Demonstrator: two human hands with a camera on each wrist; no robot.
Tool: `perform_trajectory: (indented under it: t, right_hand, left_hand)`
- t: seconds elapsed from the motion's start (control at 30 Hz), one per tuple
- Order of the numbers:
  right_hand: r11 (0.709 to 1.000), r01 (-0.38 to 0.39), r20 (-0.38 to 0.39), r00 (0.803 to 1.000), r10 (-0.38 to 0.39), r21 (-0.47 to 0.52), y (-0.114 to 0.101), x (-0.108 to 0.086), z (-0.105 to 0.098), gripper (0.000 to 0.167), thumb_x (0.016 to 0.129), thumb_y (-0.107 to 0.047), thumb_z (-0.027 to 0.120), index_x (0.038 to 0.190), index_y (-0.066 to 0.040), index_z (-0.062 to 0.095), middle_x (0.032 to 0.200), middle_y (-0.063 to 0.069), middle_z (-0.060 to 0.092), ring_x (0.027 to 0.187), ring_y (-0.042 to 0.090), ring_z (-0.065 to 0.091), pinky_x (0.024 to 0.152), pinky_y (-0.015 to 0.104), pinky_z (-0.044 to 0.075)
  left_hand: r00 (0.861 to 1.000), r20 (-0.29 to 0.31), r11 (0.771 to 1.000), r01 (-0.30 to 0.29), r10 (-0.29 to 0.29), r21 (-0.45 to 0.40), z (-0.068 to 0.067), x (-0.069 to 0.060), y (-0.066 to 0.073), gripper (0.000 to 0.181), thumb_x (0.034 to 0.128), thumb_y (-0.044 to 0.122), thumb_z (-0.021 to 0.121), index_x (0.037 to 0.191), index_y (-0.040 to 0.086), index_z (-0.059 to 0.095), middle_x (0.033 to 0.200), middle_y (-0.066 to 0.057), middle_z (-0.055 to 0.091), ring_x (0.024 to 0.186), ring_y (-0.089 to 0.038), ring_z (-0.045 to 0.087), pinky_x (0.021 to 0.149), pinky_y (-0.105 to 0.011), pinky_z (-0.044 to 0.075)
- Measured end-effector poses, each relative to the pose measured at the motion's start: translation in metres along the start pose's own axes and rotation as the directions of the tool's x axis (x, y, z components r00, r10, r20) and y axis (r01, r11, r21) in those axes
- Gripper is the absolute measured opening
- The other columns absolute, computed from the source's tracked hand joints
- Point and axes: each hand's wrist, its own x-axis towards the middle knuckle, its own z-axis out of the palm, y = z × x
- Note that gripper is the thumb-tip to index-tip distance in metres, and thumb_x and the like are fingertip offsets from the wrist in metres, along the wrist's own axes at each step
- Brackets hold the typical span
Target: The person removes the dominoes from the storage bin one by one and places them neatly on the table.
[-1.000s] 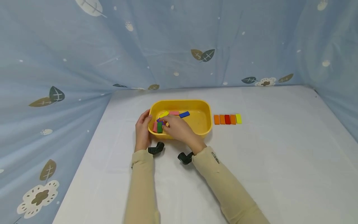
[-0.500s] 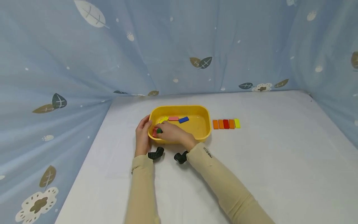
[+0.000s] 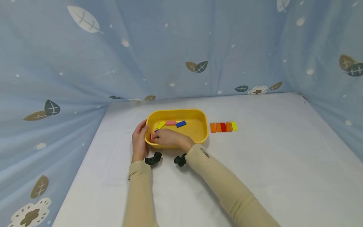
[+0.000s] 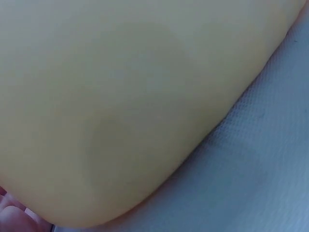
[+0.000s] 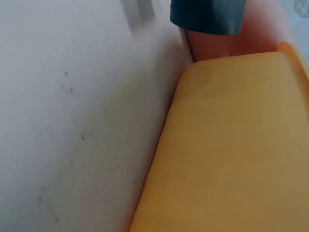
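Observation:
A shallow yellow plastic tub (image 3: 195, 132) stands on the white-covered table. My left hand (image 3: 139, 142) holds its left end, thumb at the rim and fingers along the outer wall. My right hand (image 3: 168, 138) reaches over the front rim into the left front corner, fingertips down at a pink block (image 3: 151, 136); the hand covers what lies under it. Farther back in the tub lie a yellow block (image 3: 161, 125), another pink block (image 3: 170, 123) and a blue block (image 3: 181, 124). Both wrist views mostly show the tub's outer wall (image 4: 120, 121).
Right of the tub, several flat blocks stand side by side in a row: orange ones (image 3: 213, 127), a red one (image 3: 223, 127) and a yellow one (image 3: 234, 126) at the end. Black wrist cameras (image 3: 153, 158) sit close to the tub's front. A blue patterned cloth (image 3: 170, 47) hangs behind.
My right hand has shifted left and deeper into the tub's left front corner, covering the green block seen before. My left hand stays on the tub. The head view has tilted and turned slightly.

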Motion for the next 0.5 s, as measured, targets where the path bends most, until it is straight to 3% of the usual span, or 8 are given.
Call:
perform_trajectory:
  t: [0.17,0.33,0.5]
  right_hand:
    - [0.999,-0.029,-0.012,1.000,0.028,-0.014,-0.001,0.000,0.002,0.019,0.092,-0.025,0.047,0.099,-0.019,0.063,0.082,-0.010,0.057,0.076,0.008,0.050,0.074,0.019,0.041]
    - [0.998,0.015,-0.115,0.993,-0.021,-0.058,-0.001,0.001,0.000,0.021,0.088,-0.011,0.052,0.103,-0.016,0.066,0.094,-0.008,0.058,0.084,0.008,0.049,0.082,0.017,0.040]
    - [0.998,0.000,-0.229,0.973,-0.014,-0.060,-0.002,-0.006,-0.002,0.026,0.086,-0.012,0.057,0.112,-0.014,0.062,0.103,-0.004,0.058,0.089,0.009,0.048,0.086,0.019,0.040]
  left_hand:
    - [1.000,0.009,1.000,-0.007,0.007,-0.007,-0.002,-0.002,-0.001,0.037,0.0920,0.019,0.047,0.129,0.011,0.047,0.132,-0.002,0.043,0.119,-0.019,0.041,0.099,-0.028,0.035]
    - [0.999,0.000,0.999,-0.041,0.041,-0.024,-0.005,0.006,-0.010,0.035,0.0911,0.021,0.050,0.126,0.013,0.050,0.129,0.000,0.045,0.117,-0.017,0.043,0.096,-0.025,0.037]
    - [1.000,0.006,1.000,-0.025,0.025,0.002,-0.002,0.002,-0.004,0.037,0.0916,0.020,0.049,0.127,0.012,0.049,0.129,0.000,0.045,0.117,-0.015,0.043,0.095,-0.023,0.038]
